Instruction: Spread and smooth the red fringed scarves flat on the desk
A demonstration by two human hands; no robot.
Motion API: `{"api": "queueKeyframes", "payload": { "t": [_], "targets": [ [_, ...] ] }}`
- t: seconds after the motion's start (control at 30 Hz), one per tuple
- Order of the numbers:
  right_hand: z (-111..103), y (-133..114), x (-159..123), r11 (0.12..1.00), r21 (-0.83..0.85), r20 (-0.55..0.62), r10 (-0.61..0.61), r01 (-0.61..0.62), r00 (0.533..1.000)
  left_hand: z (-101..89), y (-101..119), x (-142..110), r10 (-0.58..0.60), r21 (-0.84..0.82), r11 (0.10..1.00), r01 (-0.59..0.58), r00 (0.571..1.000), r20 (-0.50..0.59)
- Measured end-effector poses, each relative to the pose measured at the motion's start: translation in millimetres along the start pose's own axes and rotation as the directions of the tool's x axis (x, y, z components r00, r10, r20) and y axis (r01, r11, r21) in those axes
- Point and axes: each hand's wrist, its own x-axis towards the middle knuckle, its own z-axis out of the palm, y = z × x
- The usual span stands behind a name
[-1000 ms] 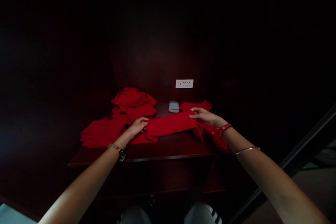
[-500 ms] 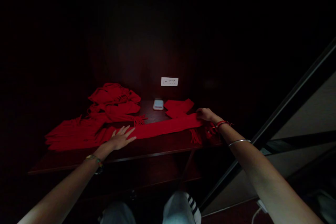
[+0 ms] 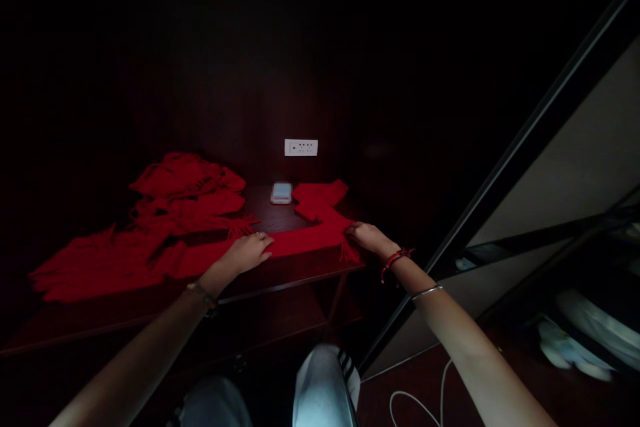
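Observation:
A long red fringed scarf [image 3: 300,238] lies stretched along the dark wooden shelf, one part bending back at the right. My left hand [image 3: 245,253] rests palm down on its middle stretch, the fingers close together and slightly bent. At the right bend my right hand [image 3: 369,237] has its fingers closed on the scarf's edge, with fringe hanging just below. To the left is a flat stack of folded red scarves [image 3: 100,265], partly touching the long one. Behind that sits a crumpled heap of red scarves [image 3: 185,180].
A small pale box-like item [image 3: 281,193] sits at the back of the shelf [image 3: 280,217], below a white wall socket [image 3: 301,147]. A dark-framed panel [image 3: 500,200] slants along the right side. A white cable [image 3: 415,397] lies on the floor.
My left hand has slid right along the scarf, its spread fingers now drawn together. The right hand still grips near the bend, where the scarf has shifted. The view has turned right.

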Motion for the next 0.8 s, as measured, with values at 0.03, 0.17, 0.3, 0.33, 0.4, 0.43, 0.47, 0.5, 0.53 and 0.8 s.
{"api": "queueKeyframes", "payload": {
  "t": [0.03, 0.17, 0.3, 0.33, 0.4, 0.43, 0.47, 0.5, 0.53, 0.8],
  "targets": [
    [2, -1, -2, 0.999, -0.045, -0.014, 0.011, -0.012, 1.0, 1.1, 5, 4, 0.0, 0.017, 1.0, 0.0, 1.0, 0.014],
    [9, -4, -3, 0.983, -0.183, -0.078, -0.012, -0.002, 0.997, 8.8, 12, 8, -0.013, 0.087, 0.996, 0.009, 0.999, 0.04],
    [3, -3, -3, 0.967, -0.254, -0.13, -0.043, 0.009, 0.991, 8.2, 7, 5, 0.013, 0.087, 0.996, -0.016, 0.999, 0.033],
    [-1, -2, -4, 0.965, -0.263, -0.158, -0.038, -0.005, 0.987, 6.8, 6, 5, 0.013, 0.089, 0.996, -0.016, 0.999, 0.036],
    [-8, -1, -8, 0.961, -0.274, -0.22, -0.021, -0.041, 0.975, 4.5, 4, 4, -0.004, 0.1, 0.995, 0.0, 0.999, 0.041],
    [-10, 0, -10, 0.959, -0.277, -0.247, -0.015, -0.056, 0.969, 4.3, 4, 4, -0.015, 0.107, 0.994, 0.011, 0.999, 0.037],
    [-12, 0, -13, 0.958, -0.279, -0.265, -0.014, -0.063, 0.964, 5.1, 3, 3, -0.02, 0.111, 0.994, 0.017, 0.999, 0.027],
    [-11, 0, -17, 0.958, -0.282, -0.274, -0.02, -0.06, 0.962, 6.9, 3, 1, -0.021, 0.11, 0.994, 0.02, 1.0, 0.013],
    [-9, -1, -21, 0.957, -0.286, -0.271, -0.034, -0.047, 0.962, 9.6, 3, -1, -0.016, 0.106, 0.994, 0.016, 1.0, -0.001],
    [12, -1, -27, 0.94, -0.338, -0.232, -0.036, -0.046, 0.972, 27.8, 2, -14, -0.043, 0.121, 0.991, 0.053, 0.996, -0.081]
  ]
}}
